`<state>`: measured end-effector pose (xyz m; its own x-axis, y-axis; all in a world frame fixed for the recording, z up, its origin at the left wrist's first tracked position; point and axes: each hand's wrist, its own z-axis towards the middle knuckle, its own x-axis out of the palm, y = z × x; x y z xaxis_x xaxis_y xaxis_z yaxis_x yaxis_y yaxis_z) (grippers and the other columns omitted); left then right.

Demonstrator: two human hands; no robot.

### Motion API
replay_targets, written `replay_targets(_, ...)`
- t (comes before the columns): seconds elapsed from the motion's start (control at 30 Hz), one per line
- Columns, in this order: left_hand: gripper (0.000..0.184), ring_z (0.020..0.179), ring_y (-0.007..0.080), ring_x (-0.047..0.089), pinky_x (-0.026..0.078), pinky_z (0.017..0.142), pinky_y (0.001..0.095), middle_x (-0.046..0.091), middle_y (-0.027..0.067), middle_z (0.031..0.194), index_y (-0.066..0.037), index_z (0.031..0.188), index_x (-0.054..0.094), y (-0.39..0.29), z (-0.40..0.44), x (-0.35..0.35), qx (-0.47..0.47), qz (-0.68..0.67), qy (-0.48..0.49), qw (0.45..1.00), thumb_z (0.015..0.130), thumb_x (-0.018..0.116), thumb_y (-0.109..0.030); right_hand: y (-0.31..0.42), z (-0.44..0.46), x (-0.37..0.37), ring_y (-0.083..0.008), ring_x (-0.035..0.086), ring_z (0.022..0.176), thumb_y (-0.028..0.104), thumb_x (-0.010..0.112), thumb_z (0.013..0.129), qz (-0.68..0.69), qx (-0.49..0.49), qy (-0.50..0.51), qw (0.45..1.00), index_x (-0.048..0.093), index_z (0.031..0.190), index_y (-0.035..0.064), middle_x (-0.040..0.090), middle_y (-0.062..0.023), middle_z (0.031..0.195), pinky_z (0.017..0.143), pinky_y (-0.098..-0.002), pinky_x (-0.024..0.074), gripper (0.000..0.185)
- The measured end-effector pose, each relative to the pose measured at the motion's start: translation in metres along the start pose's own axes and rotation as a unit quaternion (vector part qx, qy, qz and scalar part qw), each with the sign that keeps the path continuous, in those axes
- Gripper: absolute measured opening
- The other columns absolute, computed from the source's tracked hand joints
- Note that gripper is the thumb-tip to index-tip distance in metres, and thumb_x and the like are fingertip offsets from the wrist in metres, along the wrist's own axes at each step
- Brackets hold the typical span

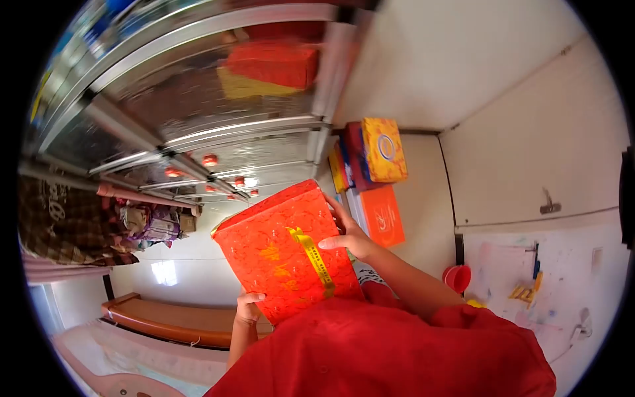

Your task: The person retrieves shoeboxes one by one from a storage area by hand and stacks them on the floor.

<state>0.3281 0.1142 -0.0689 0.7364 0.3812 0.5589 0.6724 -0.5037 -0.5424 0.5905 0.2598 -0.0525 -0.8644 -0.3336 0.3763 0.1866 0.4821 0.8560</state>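
A large red box (278, 264) is held in mid-air in front of the red shirt (370, 344), tilted, above the floor (426, 178) and near the metal-framed shelves (245, 129). It is gripped by both hands: the lower left edge is pinched by the left hand (250, 306), thumb on the printed face, and the opposite side is clasped by the right hand (350, 237), its thumb also laid on that face.

The box is judged to be stiff card, fairly light if empty, with a smooth, slightly slippery surface and corners that could be dented by squeezing. It is best held by opposite edges, with the weight supported from beneath.

Most of the fingers are hidden behind the box, as are its back and contents. Whether the narrow upper strip is a lid or a side cannot be told. The small gold print cannot be read. The shelf items are blurred, and the stacked yellow box (387, 153) and orange box (382, 215) are only partly shown.
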Motion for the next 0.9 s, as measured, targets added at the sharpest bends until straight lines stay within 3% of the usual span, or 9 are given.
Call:
replay_targets(0.07, 0.084, 0.113, 0.0326, 0.047, 0.041, 0.095, 0.0430, 0.050, 0.0135, 0.123, -0.004, 0.131, 0.035, 0.025, 0.013, 0.028, -0.029, 0.019, 0.002, 0.999, 0.050, 0.059, -0.007, -0.001, -0.022, -0.049, -0.0241, 0.039, 0.122, 0.019, 0.078, 0.059, 0.018, 0.010, -0.012, 1.000, 0.016, 0.144, 0.0176, 0.040, -0.0106, 0.131, 0.103, -0.0381, 0.0283, 0.105)
replay_targets(0.27, 0.082, 0.113, 0.0318, 0.048, 0.041, 0.095, 0.0419, 0.050, 0.0141, 0.123, -0.003, 0.130, 0.036, 0.099, 0.076, 0.121, -0.109, 0.013, 0.029, 0.994, 0.051, 0.057, -0.004, -0.010, -0.086, -0.169, -0.0218, 0.037, 0.123, 0.016, 0.075, 0.067, 0.107, -0.021, -0.099, 0.989, 0.014, 0.145, 0.0149, 0.033, -0.0115, 0.137, 0.102, -0.0362, 0.0304, 0.099)
replay_targets(0.33, 0.081, 0.113, 0.0326, 0.048, 0.040, 0.097, 0.0437, 0.050, 0.0143, 0.123, -0.002, 0.130, 0.036, 0.128, 0.100, 0.152, -0.130, 0.038, 0.031, 0.990, 0.052, 0.057, -0.005, -0.032, -0.101, -0.208, -0.0233, 0.034, 0.128, 0.017, 0.075, 0.070, 0.077, 0.004, -0.187, 0.979, 0.011, 0.143, 0.0066, 0.029, -0.0138, 0.141, 0.103, -0.0356, 0.0291, 0.098)
replay_targets(0.4, 0.079, 0.113, 0.0335, 0.048, 0.039, 0.098, 0.0454, 0.050, 0.0145, 0.124, -0.002, 0.130, 0.036, 0.160, 0.124, 0.172, -0.152, 0.063, 0.034, 0.986, 0.054, 0.057, -0.007, -0.046, -0.118, -0.249, -0.0231, 0.034, 0.128, 0.017, 0.074, 0.072, 0.109, 0.057, -0.206, 0.971, 0.012, 0.143, 0.0066, 0.029, -0.0133, 0.142, 0.103, -0.0356, 0.0292, 0.095)
replay_targets(0.57, 0.078, 0.117, 0.0283, 0.045, 0.041, 0.096, 0.0409, 0.048, 0.0083, 0.124, -0.012, 0.132, 0.033, 0.259, 0.189, 0.162, -0.280, 0.004, 0.025, 0.960, 0.059, 0.053, 0.006, -0.097, -0.122, -0.346, -0.0235, 0.037, 0.126, 0.017, 0.073, 0.072, 0.190, 0.127, -0.211, 0.950, 0.019, 0.142, 0.0071, 0.035, -0.0117, 0.139, 0.103, -0.0354, 0.0301, 0.089)
replay_targets(0.67, 0.080, 0.118, 0.0263, 0.043, 0.041, 0.096, 0.0402, 0.047, 0.0069, 0.124, -0.016, 0.132, 0.032, 0.294, 0.224, 0.165, -0.296, 0.039, 0.014, 0.954, 0.059, 0.052, 0.010, -0.127, -0.106, -0.388, -0.0240, 0.040, 0.123, 0.016, 0.074, 0.071, 0.179, 0.186, -0.214, 0.942, 0.024, 0.141, 0.0076, 0.041, -0.0115, 0.135, 0.102, -0.0357, 0.0315, 0.087)
replay_targets(0.73, 0.081, 0.115, 0.0252, 0.046, 0.043, 0.093, 0.0383, 0.048, 0.0075, 0.122, -0.015, 0.131, 0.033, 0.316, 0.260, 0.145, -0.315, 0.041, -0.001, 0.948, 0.057, 0.051, 0.010, -0.147, -0.086, -0.413, -0.0231, 0.042, 0.122, 0.014, 0.074, 0.070, 0.154, 0.174, -0.221, 0.947, 0.027, 0.140, 0.0080, 0.044, -0.0109, 0.132, 0.101, -0.0357, 0.0327, 0.085)
replay_targets(0.83, 0.053, 0.097, 0.0273, 0.056, 0.046, 0.089, 0.0381, 0.058, 0.0118, 0.106, 0.001, 0.112, 0.051, 0.341, 0.299, 0.124, -0.320, 0.088, -0.054, 0.942, 0.059, 0.049, 0.008, -0.172, -0.062, -0.432, -0.0220, 0.042, 0.122, 0.012, 0.074, 0.068, 0.104, 0.164, -0.232, 0.953, 0.030, 0.138, 0.0074, 0.045, -0.0111, 0.131, 0.101, -0.0349, 0.0332, 0.083)
replay_targets(0.9, 0.064, 0.096, 0.0259, 0.055, 0.048, 0.086, 0.0363, 0.055, 0.0083, 0.108, -0.006, 0.120, 0.043, 0.348, 0.325, 0.118, -0.335, 0.080, -0.065, 0.937, 0.057, 0.048, 0.009, -0.180, -0.044, -0.443, -0.0216, 0.043, 0.121, 0.012, 0.074, 0.069, 0.111, 0.161, -0.237, 0.952, 0.031, 0.138, 0.0062, 0.046, -0.0113, 0.130, 0.101, -0.0346, 0.0336, 0.082)
